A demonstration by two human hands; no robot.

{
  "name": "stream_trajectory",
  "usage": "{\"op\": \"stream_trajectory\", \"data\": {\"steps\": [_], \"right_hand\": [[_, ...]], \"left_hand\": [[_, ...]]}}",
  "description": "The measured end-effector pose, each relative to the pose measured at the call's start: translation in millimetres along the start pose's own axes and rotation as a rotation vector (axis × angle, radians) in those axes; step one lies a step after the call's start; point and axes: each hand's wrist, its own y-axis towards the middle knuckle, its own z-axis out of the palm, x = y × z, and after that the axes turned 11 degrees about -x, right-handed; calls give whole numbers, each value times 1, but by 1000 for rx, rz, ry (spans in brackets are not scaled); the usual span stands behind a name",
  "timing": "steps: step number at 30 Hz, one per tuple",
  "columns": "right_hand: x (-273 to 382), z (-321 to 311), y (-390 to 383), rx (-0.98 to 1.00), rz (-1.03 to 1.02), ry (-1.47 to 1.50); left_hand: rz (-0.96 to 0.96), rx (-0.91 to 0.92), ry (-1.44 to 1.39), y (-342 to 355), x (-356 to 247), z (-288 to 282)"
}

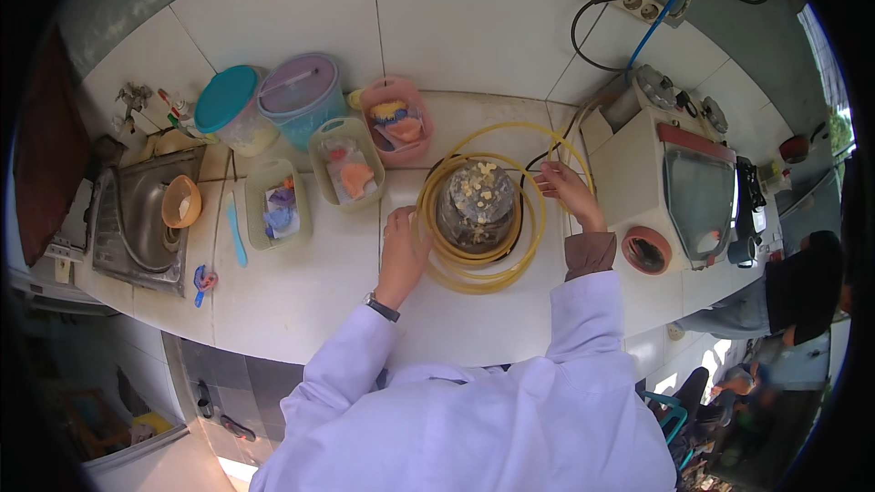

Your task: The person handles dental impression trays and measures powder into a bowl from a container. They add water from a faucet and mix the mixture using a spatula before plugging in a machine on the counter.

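Observation:
A translucent yellow hose (472, 288) lies in several loops around a squat grey round object (478, 196) with pale yellow flakes scattered over its top; its kind I cannot make out. My left hand (404, 253), a dark-strapped watch at its wrist, is closed at the left side of the coil, thumb against the loops. On the far right of the coil, my right hand (570, 191) grips a raised, wider loop of the same hose between thumb and fingers. A black cable runs among the loops behind the grey object.
Left of the coil stand green baskets (344, 160) and a pink basket (397, 118) holding cloths or packets, with lidded tubs (299, 100) behind. Farther left are a turquoise knife (237, 230) and a steel sink (146, 219). A glass-fronted appliance (697, 196) stands right; people are beyond it.

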Motion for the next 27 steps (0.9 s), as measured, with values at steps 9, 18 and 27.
{"op": "stream_trajectory", "data": {"steps": [9,18,27], "right_hand": [[40,-12,-57,335,39,-291],[57,43,-85,-679,-464,-434],[53,59,-105,-569,-199,-443]], "left_hand": [[-162,62,-72,11,21,16],[-192,37,-141,10,18,18],[14,-26,-15,9,7,11]]}}
